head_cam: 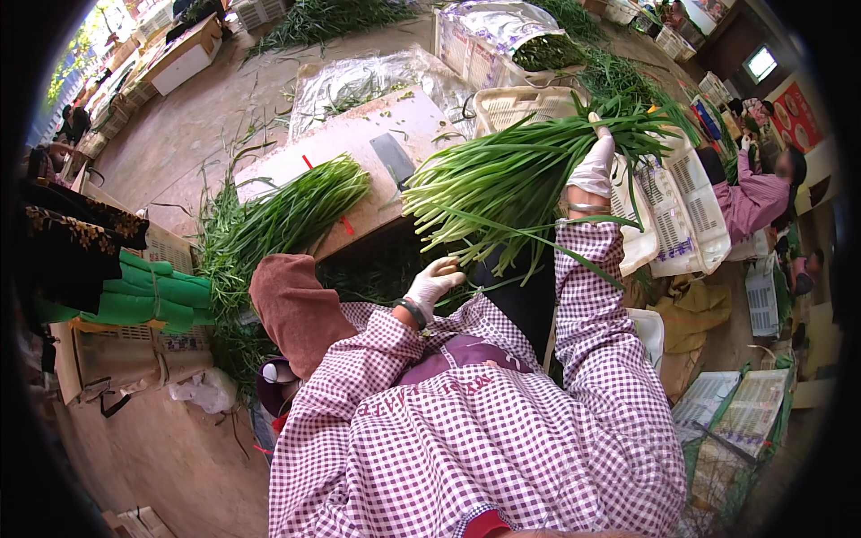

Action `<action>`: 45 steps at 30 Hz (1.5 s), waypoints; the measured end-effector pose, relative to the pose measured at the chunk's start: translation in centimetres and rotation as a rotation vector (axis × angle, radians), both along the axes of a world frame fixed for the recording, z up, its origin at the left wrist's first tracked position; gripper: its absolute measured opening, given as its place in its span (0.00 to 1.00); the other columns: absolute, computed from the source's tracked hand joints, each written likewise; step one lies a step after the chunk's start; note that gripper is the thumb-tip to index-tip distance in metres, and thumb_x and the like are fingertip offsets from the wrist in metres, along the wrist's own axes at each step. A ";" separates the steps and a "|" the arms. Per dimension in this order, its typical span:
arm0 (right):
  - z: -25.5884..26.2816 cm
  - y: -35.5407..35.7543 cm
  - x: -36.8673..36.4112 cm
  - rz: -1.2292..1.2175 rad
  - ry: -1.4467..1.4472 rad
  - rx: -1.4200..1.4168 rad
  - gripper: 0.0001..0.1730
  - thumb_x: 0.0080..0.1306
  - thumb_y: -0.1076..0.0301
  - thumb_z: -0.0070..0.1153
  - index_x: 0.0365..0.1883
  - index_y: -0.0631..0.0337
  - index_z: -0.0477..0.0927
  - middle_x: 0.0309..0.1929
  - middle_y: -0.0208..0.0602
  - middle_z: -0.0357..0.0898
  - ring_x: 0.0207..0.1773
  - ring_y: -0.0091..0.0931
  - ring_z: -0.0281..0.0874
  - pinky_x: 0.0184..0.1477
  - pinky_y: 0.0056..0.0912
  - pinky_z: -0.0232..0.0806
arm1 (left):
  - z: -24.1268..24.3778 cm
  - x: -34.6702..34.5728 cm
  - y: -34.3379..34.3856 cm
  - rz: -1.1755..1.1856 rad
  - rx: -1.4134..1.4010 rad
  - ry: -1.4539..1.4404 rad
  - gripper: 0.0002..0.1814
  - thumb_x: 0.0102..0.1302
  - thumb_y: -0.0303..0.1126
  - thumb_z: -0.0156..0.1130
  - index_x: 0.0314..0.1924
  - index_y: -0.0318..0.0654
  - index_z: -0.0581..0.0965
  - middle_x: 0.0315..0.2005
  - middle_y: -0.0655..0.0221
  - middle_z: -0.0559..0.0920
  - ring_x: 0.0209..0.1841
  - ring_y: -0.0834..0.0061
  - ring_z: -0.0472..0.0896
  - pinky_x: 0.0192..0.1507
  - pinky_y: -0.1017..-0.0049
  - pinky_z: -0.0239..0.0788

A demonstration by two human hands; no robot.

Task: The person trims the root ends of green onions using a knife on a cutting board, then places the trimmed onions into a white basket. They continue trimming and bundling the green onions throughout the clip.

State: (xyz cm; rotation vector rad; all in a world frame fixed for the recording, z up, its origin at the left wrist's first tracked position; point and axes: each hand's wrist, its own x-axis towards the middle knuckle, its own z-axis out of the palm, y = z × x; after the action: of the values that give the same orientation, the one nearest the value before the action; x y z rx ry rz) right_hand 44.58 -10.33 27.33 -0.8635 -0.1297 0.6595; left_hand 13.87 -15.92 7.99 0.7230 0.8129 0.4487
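Note:
My right hand (593, 158), in a thin white glove, grips a large loose bunch of green garlic chives (498, 168) near its leafy end. The pale stem ends point left and down, and a few long leaves hang over my checked sleeve. My left hand (436, 282), also gloved, is just below the stem ends, its fingers apart and partly bent, with nothing seen in them. Another bunch of chives (303, 198) lies on the left of a pale board (356, 128), with red strips by it. A broad metal blade (392, 158) lies flat on the board, its handle partly hidden.
Plastic crates stand beyond the bunch (525, 107) and at the right (679, 208). Loose greens (229, 269) heap at the board's left. A brown cloth (296, 309) is beside my left arm, near green rolled material (148, 289). A person (753, 195) in a checked top is at far right.

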 end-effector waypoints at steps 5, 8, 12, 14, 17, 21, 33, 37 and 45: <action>-0.7 1.0 0.1 -0.051 0.012 -0.019 0.20 0.58 0.58 0.60 0.43 0.64 0.78 0.39 0.31 0.76 0.35 0.26 0.72 0.41 0.29 0.68 | -1.6 3.3 0.0 0.015 -0.065 -0.259 0.22 0.60 0.24 0.64 0.55 0.38 0.74 0.36 0.78 0.79 0.32 0.86 0.74 0.36 0.84 0.66; 0.1 0.4 -0.4 -0.057 -0.053 -0.061 0.20 0.59 0.57 0.59 0.42 0.63 0.78 0.39 0.31 0.76 0.35 0.26 0.72 0.41 0.29 0.68 | -2.7 2.7 0.4 0.065 -0.165 -0.321 0.13 0.62 0.24 0.62 0.47 0.34 0.77 0.30 0.76 0.78 0.28 0.84 0.73 0.31 0.83 0.66; 1.6 -0.4 -1.4 -0.024 0.010 -0.026 0.19 0.59 0.56 0.59 0.41 0.62 0.78 0.38 0.30 0.75 0.35 0.26 0.72 0.40 0.29 0.68 | -5.3 -0.6 1.1 0.095 -0.252 -0.149 0.09 0.64 0.31 0.64 0.43 0.38 0.79 0.27 0.76 0.78 0.25 0.85 0.72 0.28 0.83 0.67; 1.7 -0.2 -1.5 -0.045 -0.013 -0.005 0.19 0.59 0.56 0.59 0.41 0.62 0.78 0.37 0.30 0.75 0.34 0.26 0.72 0.39 0.28 0.68 | -5.1 -0.5 0.4 0.035 -0.223 -0.023 0.11 0.67 0.36 0.61 0.41 0.35 0.80 0.25 0.75 0.78 0.22 0.86 0.72 0.26 0.86 0.65; 0.8 0.9 0.0 -0.114 -0.040 -0.054 0.18 0.59 0.57 0.59 0.39 0.63 0.79 0.35 0.30 0.75 0.32 0.25 0.72 0.38 0.28 0.68 | -1.2 1.3 -1.1 -0.047 -0.058 -0.064 0.13 0.67 0.35 0.61 0.44 0.33 0.79 0.26 0.75 0.79 0.24 0.86 0.72 0.29 0.85 0.65; -0.3 1.7 -0.4 -0.108 -0.120 0.068 0.15 0.60 0.61 0.58 0.39 0.64 0.79 0.36 0.31 0.77 0.33 0.25 0.73 0.39 0.25 0.68 | 2.1 4.1 -2.2 0.054 0.252 -0.057 0.17 0.56 0.22 0.68 0.47 0.33 0.79 0.27 0.78 0.77 0.29 0.87 0.72 0.37 0.85 0.66; 1.6 2.0 -2.7 -0.136 -0.066 0.052 0.15 0.61 0.63 0.58 0.39 0.66 0.80 0.38 0.32 0.78 0.34 0.24 0.74 0.39 0.26 0.69 | 1.5 4.1 -1.6 0.004 0.212 -0.502 0.27 0.55 0.50 0.70 0.41 0.35 0.73 0.26 0.80 0.70 0.28 0.85 0.65 0.32 0.84 0.57; 3.1 0.9 -3.8 -0.128 -0.116 0.048 0.16 0.60 0.64 0.61 0.41 0.68 0.80 0.38 0.34 0.79 0.34 0.24 0.74 0.39 0.26 0.70 | 0.4 2.4 -0.7 -0.003 0.240 -0.439 0.29 0.53 0.49 0.72 0.43 0.35 0.72 0.26 0.80 0.70 0.27 0.85 0.66 0.30 0.84 0.58; 0.8 2.1 -2.7 -0.254 -0.228 -0.029 0.20 0.55 0.67 0.66 0.44 0.69 0.80 0.43 0.34 0.80 0.36 0.26 0.74 0.39 0.28 0.71 | -2.7 -0.4 1.2 0.064 0.509 0.176 0.01 0.65 0.24 0.55 0.36 0.38 0.73 0.21 0.76 0.71 0.23 0.84 0.67 0.26 0.81 0.62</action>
State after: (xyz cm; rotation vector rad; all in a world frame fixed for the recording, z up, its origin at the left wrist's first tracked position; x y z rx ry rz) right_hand 41.92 -8.22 28.16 -0.9637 -0.2120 0.3247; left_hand 13.52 -14.75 5.26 1.2228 0.8976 0.6682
